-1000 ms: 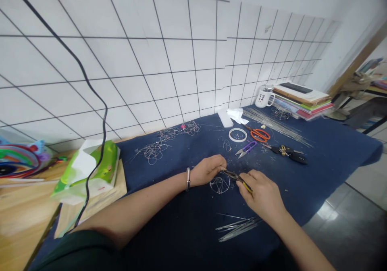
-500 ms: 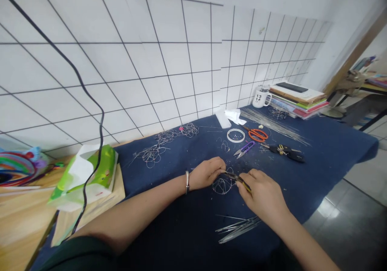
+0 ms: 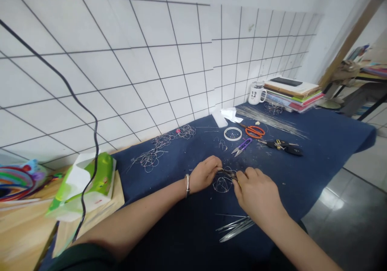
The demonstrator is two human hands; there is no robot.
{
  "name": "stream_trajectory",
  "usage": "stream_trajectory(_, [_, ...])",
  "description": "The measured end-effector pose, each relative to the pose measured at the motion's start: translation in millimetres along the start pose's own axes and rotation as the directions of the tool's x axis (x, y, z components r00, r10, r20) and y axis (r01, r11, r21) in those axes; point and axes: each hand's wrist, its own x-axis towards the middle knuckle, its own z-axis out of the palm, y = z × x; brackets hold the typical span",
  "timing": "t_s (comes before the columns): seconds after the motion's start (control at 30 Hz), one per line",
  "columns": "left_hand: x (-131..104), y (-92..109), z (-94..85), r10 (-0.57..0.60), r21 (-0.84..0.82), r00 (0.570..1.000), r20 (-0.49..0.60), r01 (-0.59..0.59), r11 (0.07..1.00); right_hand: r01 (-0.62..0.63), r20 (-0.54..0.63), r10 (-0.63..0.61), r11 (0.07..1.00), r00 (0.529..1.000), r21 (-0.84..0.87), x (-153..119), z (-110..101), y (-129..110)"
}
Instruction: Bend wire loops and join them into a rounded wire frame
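Over the middle of the blue cloth, my left hand (image 3: 207, 173) pinches part of a thin wire shape (image 3: 222, 185) made of rounded loops. My right hand (image 3: 256, 190) is wrapped round a pair of pliers (image 3: 229, 174), whose jaws reach left to the wire at my left fingertips. The exact spot where the jaws meet the wire is too small to make out. Below my hands lies a bundle of straight wires (image 3: 236, 227). Beyond them are purple thread snips (image 3: 242, 146) and a white ring-shaped dish (image 3: 232, 134) with tiny beads in it.
Orange-handled scissors (image 3: 254, 132), black-handled pliers (image 3: 281, 146) and long straight wires (image 3: 272, 121) lie farther back. Bent wire shapes (image 3: 149, 158) spread along the left. A mug (image 3: 256, 94) stands beside stacked books (image 3: 293, 95). A black cable (image 3: 96, 134) hangs before the tissue pack (image 3: 102, 174).
The view has shifted slightly. My right hand and the pliers have come a little closer to my left hand, and the pliers' handle is now more hidden by my fingers.
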Motion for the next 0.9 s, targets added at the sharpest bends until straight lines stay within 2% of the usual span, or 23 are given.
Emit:
stream_trajectory(0.63, [-1,-2,-1.3,0.042,-0.037,0.998,0.053,-0.040,0.998,-0.025,0.072,0.020,0.998,0.997,0.059,-4,-1,3])
stream_trajectory(0.9, [4,-4,-3.9,0.052,-0.143,0.998,-0.032,-0.056,0.988,-0.049,0.087,0.039,0.992,0.995,0.113,-5,-3,15])
